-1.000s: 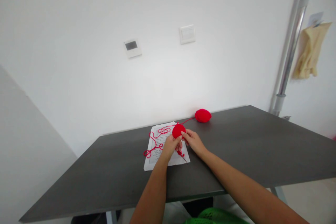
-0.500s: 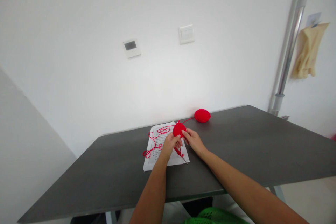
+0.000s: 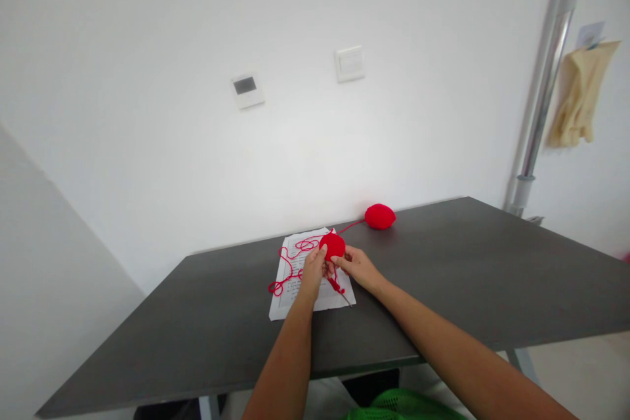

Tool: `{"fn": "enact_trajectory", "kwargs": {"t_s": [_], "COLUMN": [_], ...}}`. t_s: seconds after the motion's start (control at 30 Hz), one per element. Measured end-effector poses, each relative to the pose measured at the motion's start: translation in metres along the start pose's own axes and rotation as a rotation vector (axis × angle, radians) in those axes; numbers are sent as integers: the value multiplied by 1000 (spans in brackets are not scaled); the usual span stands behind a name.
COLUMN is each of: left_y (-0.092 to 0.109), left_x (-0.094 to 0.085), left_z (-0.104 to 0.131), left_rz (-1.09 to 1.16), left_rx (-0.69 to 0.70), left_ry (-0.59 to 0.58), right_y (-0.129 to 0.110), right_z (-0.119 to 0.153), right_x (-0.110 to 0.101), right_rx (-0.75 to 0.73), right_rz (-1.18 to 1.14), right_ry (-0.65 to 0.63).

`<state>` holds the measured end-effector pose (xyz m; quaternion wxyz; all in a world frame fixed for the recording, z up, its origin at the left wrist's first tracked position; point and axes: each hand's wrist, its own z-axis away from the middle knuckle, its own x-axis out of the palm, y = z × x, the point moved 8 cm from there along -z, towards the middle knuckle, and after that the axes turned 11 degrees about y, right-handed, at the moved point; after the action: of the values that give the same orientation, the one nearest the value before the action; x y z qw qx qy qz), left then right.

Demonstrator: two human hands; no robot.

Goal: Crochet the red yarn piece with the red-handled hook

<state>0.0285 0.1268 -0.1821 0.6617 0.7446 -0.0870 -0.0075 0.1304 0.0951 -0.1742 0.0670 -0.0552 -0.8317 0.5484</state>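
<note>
Both hands pinch a small round piece of red yarn work (image 3: 333, 245), held up over a printed sheet of paper (image 3: 284, 305). My left hand (image 3: 313, 272) grips its lower left edge, thumb on the front. On the lower right edge, my right hand (image 3: 357, 267) closes thumb and fingers. Loose red yarn (image 3: 279, 287) lies in loops across the paper. Below the hands rests a thin tool with a red handle and a metal tip (image 3: 346, 299); its kind is too small to make out. A red yarn ball (image 3: 380, 216) sits behind, a strand running towards the piece.
The dark grey table (image 3: 467, 275) stands against a white wall. A thermostat (image 3: 248, 90) and a switch (image 3: 350, 63) are on the wall. At the right are a metal pole (image 3: 546, 85) and hanging cream gloves (image 3: 581, 95).
The round red piece has shifted slightly left and turned a little in the fingers. My left thumb now lies higher on its left edge, and my right thumb sits lower.
</note>
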Motion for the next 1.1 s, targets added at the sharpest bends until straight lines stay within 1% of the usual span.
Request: {"fn": "enact_trajectory", "kwargs": {"t_s": [0.13,0.2,0.27,0.33,0.4,0.53,0.63,0.7,0.77,0.87,0.93,1.03,1.1], "left_y": [1,0,2,4,7,4,0,0,5,20,26,26,22], "left_x": [1,1,-1,-5,-8,-4,0,1,0,-3,-4,-7,-8], "left_z": [2,2,0,-1,-2,-2,-2,-2,-1,2,4,4,1], "left_rz": [35,53,63,52,31,-19,-60,-75,-86,-108,-131,-149,-107], "left_rx": [-6,-14,2,50,98,119,108,106,143,250,293,296,254], "left_ry": [-18,-9,27,79,104,43,-3,-11,8,45,57,88,102], "right_y": [0,-1,-3,-4,-3,0,-1,-2,-3,-4,-5,-9,-13], "right_z": [-1,-2,-1,-1,0,-2,-4,-4,-4,-3,-3,-2,-2], "right_x": [-6,-8,-7,-5,-6,-14,-20,-22,-22,-20,-19,-18,-17], "right_rx": [52,52,39,35,47,67,48,30,5,-19,-20,-34,-48], "right_rz": [-65,-76,-69,-61,-65,-60,-36,-15,20,70,80,74,54], "right_ry": [41,59,42,24,36,111,158,164,158,137,132,140,144]}}
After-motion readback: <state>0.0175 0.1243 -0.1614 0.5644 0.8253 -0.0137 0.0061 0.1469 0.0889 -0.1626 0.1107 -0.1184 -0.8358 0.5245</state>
